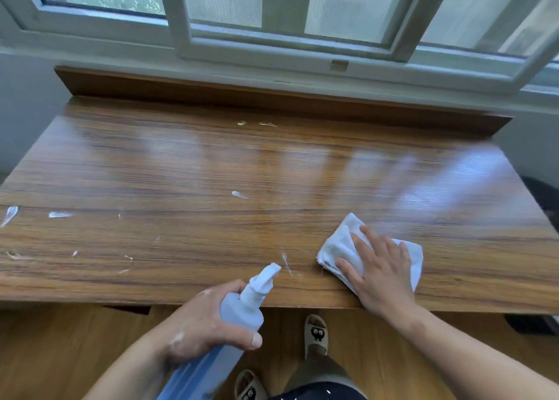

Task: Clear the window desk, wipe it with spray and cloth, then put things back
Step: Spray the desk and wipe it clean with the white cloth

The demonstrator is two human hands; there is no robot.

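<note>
White cloth under right hand, near desk front edge.

A brown wood-grain desk top shows a smooth, glossy finish, mirroring window light toward two o'clock and flecked with dried white smears. At four o'clock a folded white cloth looks soft, woven and matt. At six o'clock a translucent bluish plastic spray bottle has a matt, ribbed white plastic nozzle. At twelve o'clock, the pale window frame appears smooth and painted.
</note>
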